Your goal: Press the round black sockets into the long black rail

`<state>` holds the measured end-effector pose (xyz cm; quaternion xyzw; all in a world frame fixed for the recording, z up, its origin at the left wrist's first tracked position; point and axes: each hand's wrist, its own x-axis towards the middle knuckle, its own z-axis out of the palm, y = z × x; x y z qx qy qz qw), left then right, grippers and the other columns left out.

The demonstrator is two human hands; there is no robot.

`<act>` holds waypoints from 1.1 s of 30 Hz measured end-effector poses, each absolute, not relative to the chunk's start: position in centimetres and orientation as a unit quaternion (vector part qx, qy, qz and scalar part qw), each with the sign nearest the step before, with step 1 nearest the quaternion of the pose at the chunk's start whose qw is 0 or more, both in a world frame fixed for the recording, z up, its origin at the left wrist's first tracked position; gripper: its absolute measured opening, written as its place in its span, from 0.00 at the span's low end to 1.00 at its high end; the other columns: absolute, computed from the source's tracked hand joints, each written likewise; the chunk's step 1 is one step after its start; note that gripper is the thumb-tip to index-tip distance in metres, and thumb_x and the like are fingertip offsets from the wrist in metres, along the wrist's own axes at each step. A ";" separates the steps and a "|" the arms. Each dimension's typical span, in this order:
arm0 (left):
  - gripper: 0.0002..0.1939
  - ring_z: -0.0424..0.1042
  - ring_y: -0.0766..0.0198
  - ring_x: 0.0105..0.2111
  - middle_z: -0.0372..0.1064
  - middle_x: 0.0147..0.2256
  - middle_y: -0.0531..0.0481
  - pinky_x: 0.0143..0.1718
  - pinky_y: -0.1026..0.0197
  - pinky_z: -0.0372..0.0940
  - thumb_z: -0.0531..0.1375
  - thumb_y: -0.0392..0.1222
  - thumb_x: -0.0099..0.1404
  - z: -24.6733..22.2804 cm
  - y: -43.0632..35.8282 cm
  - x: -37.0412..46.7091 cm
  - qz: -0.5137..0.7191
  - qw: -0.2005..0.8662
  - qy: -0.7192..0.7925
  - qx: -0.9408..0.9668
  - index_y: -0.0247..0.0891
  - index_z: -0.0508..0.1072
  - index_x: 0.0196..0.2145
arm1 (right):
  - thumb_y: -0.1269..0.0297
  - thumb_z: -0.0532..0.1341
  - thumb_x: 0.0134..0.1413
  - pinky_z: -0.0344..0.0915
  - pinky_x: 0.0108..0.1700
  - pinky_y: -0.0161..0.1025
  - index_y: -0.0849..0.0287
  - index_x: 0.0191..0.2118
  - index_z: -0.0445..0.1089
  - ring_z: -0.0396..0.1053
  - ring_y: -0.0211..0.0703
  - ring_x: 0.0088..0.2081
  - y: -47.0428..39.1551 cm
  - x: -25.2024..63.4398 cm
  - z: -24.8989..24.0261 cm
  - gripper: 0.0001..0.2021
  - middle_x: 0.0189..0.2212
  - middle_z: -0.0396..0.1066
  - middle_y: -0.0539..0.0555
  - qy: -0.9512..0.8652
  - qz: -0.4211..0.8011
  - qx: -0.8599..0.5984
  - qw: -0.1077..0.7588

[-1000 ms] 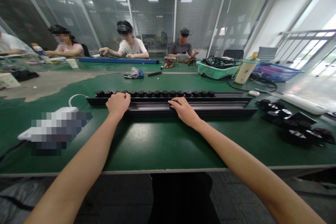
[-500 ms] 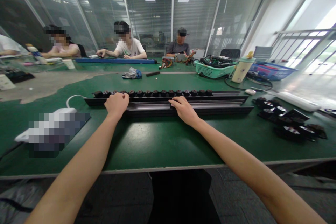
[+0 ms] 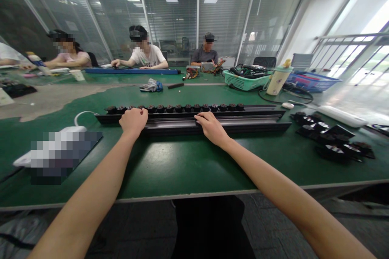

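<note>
A long black rail (image 3: pixel 255 128) with a silvery channel lies across the green table in front of me. My left hand (image 3: pixel 133 123) is closed over the rail's left part, its fingertips hidden behind the knuckles. Near the rail's middle, my right hand (image 3: pixel 211 126) has its bent fingers on a small dark piece (image 3: pixel 198 122) in the channel; the fingers cover most of it. Just behind runs a second black rail (image 3: pixel 267 108), carrying a row of small black round-topped parts (image 3: pixel 188 108).
Loose black parts (image 3: pixel 334 137) lie at right. A white power strip (image 3: pixel 71 129) and a blurred-out flat object (image 3: pixel 88 145) are at left. Farther back are a crumpled bag (image 3: pixel 151 85), a green basket (image 3: pixel 246 81), a cup (image 3: pixel 277 81) and a person (image 3: pixel 148 54) beside a blue bar (image 3: pixel 130 71).
The whole view shifts slightly to the left. Both hands keep their places on the rail, with no clear movement of the parts.
</note>
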<state>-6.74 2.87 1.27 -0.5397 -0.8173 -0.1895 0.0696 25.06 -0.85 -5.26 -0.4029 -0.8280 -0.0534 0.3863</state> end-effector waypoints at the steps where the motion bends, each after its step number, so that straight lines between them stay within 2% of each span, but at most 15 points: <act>1: 0.30 0.77 0.34 0.52 0.78 0.51 0.26 0.53 0.42 0.71 0.49 0.54 0.74 1.3 2.9 -6.7 -0.190 0.070 -0.817 -0.540 0.33 0.84 0.52 | 0.71 0.54 0.74 0.70 0.65 0.57 0.59 0.61 0.79 0.70 0.56 0.59 -0.9 25.1 -5.2 0.20 0.56 0.75 0.67 -0.828 -0.053 -0.403 0.387; 8: 0.30 0.77 0.32 0.52 0.78 0.51 0.24 0.52 0.41 0.71 0.49 0.54 0.73 1.3 2.9 -6.7 -0.191 0.069 -0.815 -0.542 0.31 0.83 0.51 | 0.64 0.59 0.74 0.71 0.64 0.57 0.52 0.60 0.80 0.71 0.55 0.58 -1.2 25.3 -4.7 0.17 0.55 0.76 0.63 -0.824 -0.039 -0.408 0.391; 16: 0.30 0.78 0.33 0.53 0.79 0.51 0.25 0.53 0.40 0.71 0.48 0.54 0.74 1.3 2.8 -6.6 -0.190 0.072 -0.815 -0.543 0.32 0.83 0.52 | 0.67 0.60 0.74 0.73 0.60 0.51 0.51 0.58 0.81 0.71 0.52 0.57 -0.8 25.1 -5.0 0.16 0.55 0.77 0.61 -0.818 -0.047 -0.422 0.388; 21: 0.29 0.78 0.33 0.52 0.79 0.50 0.25 0.52 0.40 0.71 0.49 0.53 0.74 1.2 3.0 -6.8 -0.194 0.072 -0.813 -0.544 0.33 0.83 0.51 | 0.68 0.60 0.74 0.73 0.60 0.51 0.54 0.58 0.82 0.71 0.52 0.56 -0.7 25.2 -5.1 0.15 0.54 0.77 0.62 -0.818 -0.060 -0.422 0.387; 33: 0.28 0.77 0.34 0.53 0.79 0.51 0.26 0.53 0.41 0.70 0.49 0.53 0.74 1.4 2.8 -6.6 -0.194 0.063 -0.813 -0.545 0.33 0.83 0.50 | 0.68 0.59 0.74 0.74 0.59 0.51 0.50 0.58 0.81 0.72 0.53 0.56 -1.0 25.5 -5.0 0.17 0.54 0.77 0.61 -0.816 -0.067 -0.425 0.387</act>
